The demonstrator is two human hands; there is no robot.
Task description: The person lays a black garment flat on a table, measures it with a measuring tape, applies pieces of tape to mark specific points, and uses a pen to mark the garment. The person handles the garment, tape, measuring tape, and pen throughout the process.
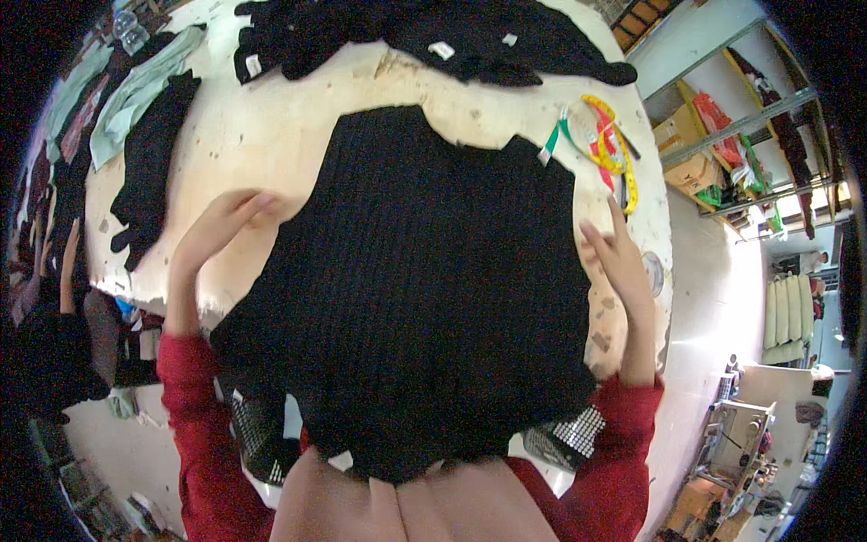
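Note:
A black ribbed knit garment (424, 262) lies spread in front of me, its lower part hanging over the near table edge toward my lap. My left hand (221, 230) is beside the garment's left edge, fingers stretched toward it and holding nothing. Whether the fingertips touch the cloth I cannot tell. On the other side my right hand (621, 257) is raised near the right edge, fingers apart and nothing in them. Beyond it lie a yellow measuring tape (630, 190) and a green-ended strap (551, 140), with something red among them.
More black garments (433, 41) with white labels are heaped along the table's (244, 135) far side. At left lie a black piece (155, 172) and pale green cloth (140, 90); another person's arm (69, 266) reaches in there. Shelving (763, 113) with boxes stands at right.

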